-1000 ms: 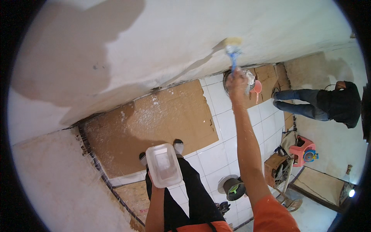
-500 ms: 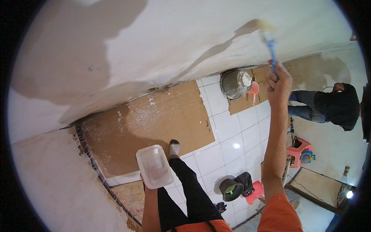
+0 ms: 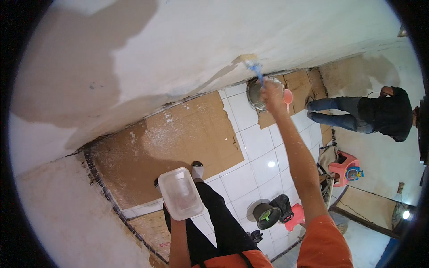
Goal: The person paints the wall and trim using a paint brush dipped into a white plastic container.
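Note:
My right hand is closed round the blue handle of a paintbrush. The brush's pale bristles lie against the white wall, low down, and look slightly blurred. My left hand supports a translucent plastic tub from below, mostly hidden behind it. A thin whitish layer seems to coat the tub's inside. Beyond my right hand, a round metal basin and a pink dipper sit by the wall's foot, partly covered by the hand.
Stained cardboard covers the floor along the wall, with white tiles beside it. A dark bucket and a black bag stand near my legs. Another person in dark clothes is at the right, near a pink stool.
My right hand has swept the paintbrush down and to the left along the wall. The tub in my left hand has stayed almost in place. The other person's feet have come into view.

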`<state>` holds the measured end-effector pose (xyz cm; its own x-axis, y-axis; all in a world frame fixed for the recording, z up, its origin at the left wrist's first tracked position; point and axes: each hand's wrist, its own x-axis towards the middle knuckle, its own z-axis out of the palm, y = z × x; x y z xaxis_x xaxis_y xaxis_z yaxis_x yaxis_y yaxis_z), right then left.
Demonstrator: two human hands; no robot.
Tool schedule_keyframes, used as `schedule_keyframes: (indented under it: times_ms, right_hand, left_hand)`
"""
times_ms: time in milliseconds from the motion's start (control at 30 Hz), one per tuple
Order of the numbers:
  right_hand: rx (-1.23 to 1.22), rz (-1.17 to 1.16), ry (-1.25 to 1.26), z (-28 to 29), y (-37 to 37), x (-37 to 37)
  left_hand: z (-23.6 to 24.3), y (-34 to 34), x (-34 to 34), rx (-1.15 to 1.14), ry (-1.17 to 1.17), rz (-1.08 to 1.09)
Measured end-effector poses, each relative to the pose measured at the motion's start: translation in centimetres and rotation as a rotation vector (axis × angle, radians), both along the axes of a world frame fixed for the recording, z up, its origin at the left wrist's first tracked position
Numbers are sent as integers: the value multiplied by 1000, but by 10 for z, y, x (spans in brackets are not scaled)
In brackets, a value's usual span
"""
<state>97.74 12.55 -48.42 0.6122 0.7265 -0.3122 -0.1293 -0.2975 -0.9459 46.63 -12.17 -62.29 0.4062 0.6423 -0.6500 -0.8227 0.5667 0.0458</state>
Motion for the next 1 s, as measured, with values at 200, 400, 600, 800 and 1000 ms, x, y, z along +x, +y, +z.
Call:
schedule_keyframes:
  times_ms: [200,400,600,800,1000]
  right_hand:
    - [27,-26,-22,168,6,-5]
    - [224,-117,91,107,5,-10]
    - [-8,-35,150,-15,-2,7]
    - [-44,16,72,91,13,23]
    - [128,-123,8,161,2,19]
  left_hand:
    - [2,-1,-5,3,12,24]
    - [4,3,-5,13,19,11]
    - [4,13,1,27,22,-25]
    - [4,8,-4,10,35,-5]
    - [5,6,-6,-2,39,8]
